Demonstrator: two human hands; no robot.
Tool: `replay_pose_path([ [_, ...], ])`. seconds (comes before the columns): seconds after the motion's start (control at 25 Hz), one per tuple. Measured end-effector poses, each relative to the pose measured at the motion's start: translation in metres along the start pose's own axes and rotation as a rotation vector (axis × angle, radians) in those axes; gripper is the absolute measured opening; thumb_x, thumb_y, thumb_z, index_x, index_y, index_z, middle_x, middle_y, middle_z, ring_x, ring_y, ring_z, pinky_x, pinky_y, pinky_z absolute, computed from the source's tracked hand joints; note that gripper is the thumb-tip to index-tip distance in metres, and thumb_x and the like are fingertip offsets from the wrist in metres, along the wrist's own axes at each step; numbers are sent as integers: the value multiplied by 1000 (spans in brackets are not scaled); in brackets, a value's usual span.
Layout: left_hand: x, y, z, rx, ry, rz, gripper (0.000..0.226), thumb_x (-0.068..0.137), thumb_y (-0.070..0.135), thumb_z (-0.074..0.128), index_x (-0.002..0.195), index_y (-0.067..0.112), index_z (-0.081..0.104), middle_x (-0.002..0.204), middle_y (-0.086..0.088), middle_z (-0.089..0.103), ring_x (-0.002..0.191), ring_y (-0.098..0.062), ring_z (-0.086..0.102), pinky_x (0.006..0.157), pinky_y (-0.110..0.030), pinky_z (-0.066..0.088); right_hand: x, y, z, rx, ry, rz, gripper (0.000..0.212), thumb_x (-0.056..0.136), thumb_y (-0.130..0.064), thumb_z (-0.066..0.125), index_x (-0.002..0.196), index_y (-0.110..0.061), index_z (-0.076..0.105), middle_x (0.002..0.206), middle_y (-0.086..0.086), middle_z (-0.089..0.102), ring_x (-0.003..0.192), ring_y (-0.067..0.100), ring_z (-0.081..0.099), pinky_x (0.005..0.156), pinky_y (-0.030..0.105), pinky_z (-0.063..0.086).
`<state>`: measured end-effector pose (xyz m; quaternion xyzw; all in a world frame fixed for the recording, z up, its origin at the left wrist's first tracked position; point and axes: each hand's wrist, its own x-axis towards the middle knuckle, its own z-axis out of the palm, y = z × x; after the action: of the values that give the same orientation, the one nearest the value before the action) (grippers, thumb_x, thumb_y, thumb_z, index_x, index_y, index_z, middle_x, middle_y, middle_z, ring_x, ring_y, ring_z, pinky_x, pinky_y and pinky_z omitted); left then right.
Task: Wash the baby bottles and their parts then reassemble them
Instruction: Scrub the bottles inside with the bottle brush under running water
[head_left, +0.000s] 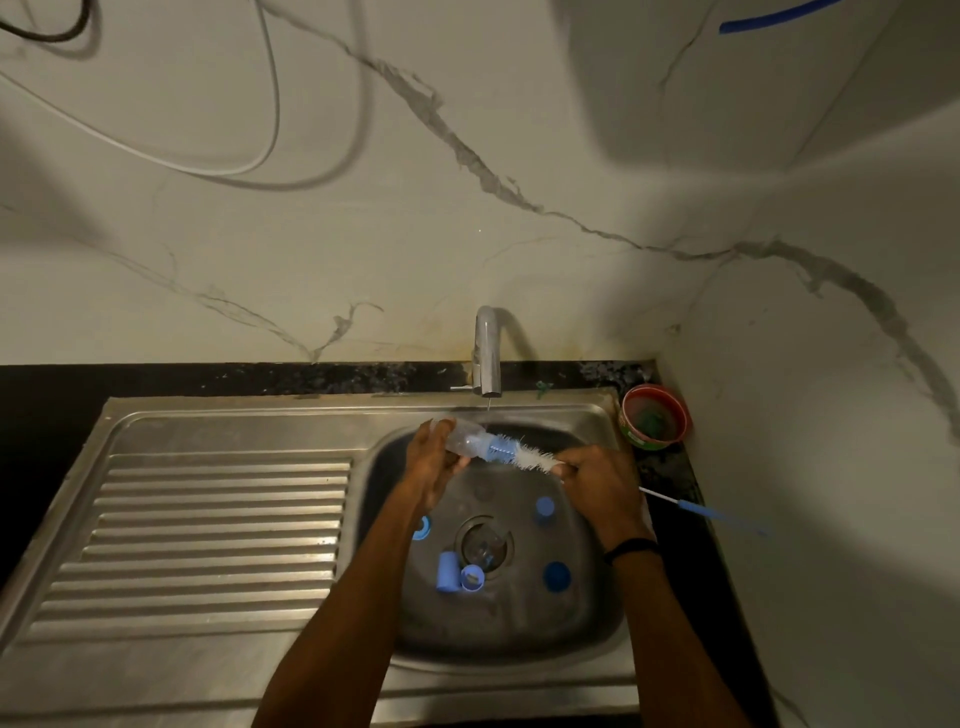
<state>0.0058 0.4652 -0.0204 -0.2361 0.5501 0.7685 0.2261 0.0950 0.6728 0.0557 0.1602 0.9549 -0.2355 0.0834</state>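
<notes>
**A:** Your left hand has the clear bottle over the sink, just under the tap. It lies sideways, your fingers curled round its body.

**B:** And your right hand?

**A:** Fingers pinched tight on the brush, right at the white bristles. Its blue tip sits in the bottle's mouth. Blue caps lie in the basin below.

Our left hand hides the base of the bottle; the brush has a blurred handle; our forearm covers part of a blue ring.
</notes>
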Motion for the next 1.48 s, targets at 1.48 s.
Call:
replay_pose_path([
  [1.48, -6, 9, 21, -85, -35, 3, 45, 85, 27, 78, 122, 7, 62, 116, -18, 72, 103, -33, 72, 91, -46, 59, 3, -34, 29, 254, -13, 88, 24, 94, -32, 62, 73, -22, 67, 64, -5, 60, 63, 16, 59, 58, 29, 47],
])
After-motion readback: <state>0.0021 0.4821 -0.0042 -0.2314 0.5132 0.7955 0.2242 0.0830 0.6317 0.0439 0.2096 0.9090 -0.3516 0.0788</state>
